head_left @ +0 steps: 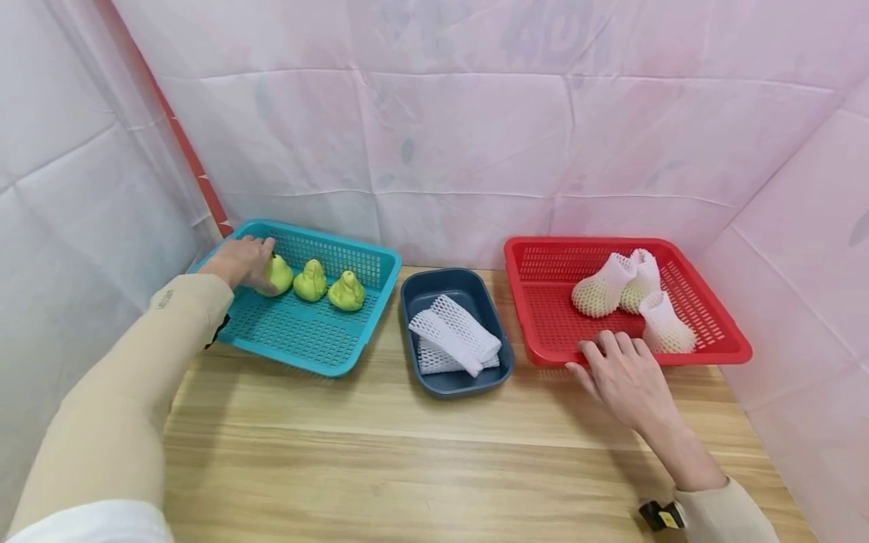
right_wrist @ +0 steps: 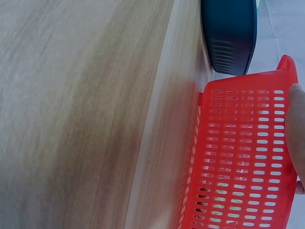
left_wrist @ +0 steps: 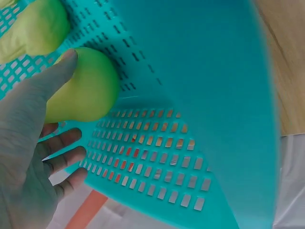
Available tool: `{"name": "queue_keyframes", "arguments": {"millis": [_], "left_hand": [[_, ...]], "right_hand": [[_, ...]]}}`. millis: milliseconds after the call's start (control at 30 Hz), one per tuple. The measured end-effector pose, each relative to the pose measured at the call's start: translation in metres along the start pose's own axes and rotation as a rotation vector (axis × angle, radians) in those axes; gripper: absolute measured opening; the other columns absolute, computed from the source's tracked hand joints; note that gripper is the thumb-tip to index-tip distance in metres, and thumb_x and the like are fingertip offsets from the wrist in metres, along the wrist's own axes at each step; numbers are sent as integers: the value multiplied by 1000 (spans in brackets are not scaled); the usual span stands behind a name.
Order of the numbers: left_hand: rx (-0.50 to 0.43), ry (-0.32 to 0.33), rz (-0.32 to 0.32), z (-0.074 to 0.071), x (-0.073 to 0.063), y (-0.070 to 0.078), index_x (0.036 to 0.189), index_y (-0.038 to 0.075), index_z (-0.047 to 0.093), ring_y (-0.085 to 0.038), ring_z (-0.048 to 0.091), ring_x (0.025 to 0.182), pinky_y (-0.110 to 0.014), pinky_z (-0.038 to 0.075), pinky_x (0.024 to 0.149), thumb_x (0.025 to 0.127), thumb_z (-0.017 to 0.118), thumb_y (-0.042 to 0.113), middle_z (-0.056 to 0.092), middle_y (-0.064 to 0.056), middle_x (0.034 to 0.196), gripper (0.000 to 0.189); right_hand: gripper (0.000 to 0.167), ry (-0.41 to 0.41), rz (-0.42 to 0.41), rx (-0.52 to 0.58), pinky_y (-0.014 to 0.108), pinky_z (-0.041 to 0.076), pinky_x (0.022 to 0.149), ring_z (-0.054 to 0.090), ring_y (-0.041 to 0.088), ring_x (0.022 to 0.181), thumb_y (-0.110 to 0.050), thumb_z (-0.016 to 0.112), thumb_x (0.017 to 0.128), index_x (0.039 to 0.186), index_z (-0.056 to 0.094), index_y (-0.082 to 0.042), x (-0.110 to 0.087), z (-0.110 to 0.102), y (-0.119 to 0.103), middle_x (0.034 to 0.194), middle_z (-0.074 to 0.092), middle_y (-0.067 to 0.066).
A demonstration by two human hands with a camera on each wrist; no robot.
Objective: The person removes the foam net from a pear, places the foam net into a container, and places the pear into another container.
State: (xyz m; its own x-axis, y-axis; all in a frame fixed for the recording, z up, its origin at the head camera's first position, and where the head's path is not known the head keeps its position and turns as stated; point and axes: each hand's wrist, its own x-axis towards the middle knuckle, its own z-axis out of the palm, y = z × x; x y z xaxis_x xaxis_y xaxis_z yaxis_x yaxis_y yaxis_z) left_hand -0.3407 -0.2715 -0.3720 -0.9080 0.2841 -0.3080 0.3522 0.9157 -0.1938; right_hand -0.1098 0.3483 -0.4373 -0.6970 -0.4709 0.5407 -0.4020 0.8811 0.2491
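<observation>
My left hand reaches into the teal basket. Its thumb lies against a yellow-green pear, while the other fingers stay loosely extended beside the fruit in the left wrist view. Two more pears, a middle one and a right one, sit next to it. At the front rim of the red basket, my right hand holds on, fingers over the rim and thumb outside. Inside that basket are three pears in white foam net sleeves, one of them a front pear.
Between the baskets stands a dark blue tub holding several white foam net sleeves. All the containers rest on a wooden table. Pale cloth walls close off the back and sides.
</observation>
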Motion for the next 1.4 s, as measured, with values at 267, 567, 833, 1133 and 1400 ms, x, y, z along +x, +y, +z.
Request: {"name": "queue_keyframes", "arguments": {"millis": [267,567,833,1133,1400], "left_hand": [[-8,53,-1,-12,-15,8,151,-14,34,-56,44,140,-69,41,114,91,72,56,46,-39,152,100],[126,200,161,-23,-49,59,149,-5,49,-48,52,138,-67,42,112,97,61,66,58,-28,147,89],[84,379,252,-18,-80,91,134,-2,61,-39,61,117,-57,50,98,100,58,63,68,-21,129,74],[37,603,360,-3,-112,124,114,3,63,-33,61,100,-48,52,88,97,62,62,68,-13,109,61],[27,673,392,14,-130,144,111,5,64,-30,61,97,-45,51,83,106,30,72,66,-11,104,75]], "right_hand": [[73,-4,-1,0,48,42,66,54,40,76,-57,21,112,100,64,0,0,1,0,86,56,20],[66,-5,-8,-2,47,42,67,53,41,75,-56,28,111,99,63,-1,1,1,1,86,55,20],[69,5,-3,9,48,42,66,54,41,76,-57,27,112,99,64,0,1,-1,1,86,56,20],[72,11,22,46,48,44,68,57,41,77,-61,28,110,97,65,-1,3,-4,3,87,58,19],[74,14,28,111,46,44,66,58,40,74,-65,32,108,95,67,-1,3,-5,7,84,58,16]]}}
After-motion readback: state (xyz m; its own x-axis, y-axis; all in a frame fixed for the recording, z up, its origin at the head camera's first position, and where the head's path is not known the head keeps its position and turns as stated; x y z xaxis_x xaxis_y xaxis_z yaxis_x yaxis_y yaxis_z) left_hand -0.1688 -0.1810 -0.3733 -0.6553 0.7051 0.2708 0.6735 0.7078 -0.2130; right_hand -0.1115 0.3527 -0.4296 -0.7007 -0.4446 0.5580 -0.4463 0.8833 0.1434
